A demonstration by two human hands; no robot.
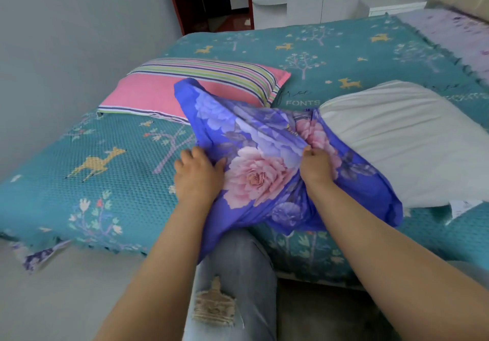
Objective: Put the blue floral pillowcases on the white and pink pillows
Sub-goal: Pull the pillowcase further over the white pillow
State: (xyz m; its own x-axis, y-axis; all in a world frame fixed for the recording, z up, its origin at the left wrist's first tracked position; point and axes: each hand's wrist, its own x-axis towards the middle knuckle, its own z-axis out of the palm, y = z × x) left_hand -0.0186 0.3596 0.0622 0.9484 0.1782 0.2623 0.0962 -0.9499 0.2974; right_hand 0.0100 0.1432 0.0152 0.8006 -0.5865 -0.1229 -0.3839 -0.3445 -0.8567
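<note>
**Pillowcase gathered up, ready for a pillow**

The bed, under a teal deer-print cover, carries both bare pillows so either is reachable: the pink pillow far left, the white pillow to the right. The blue floral pillowcase lies bunched between them at the near edge. The left hand and right hand each have a closed grip on its fabric, probably to find the opening.
</note>
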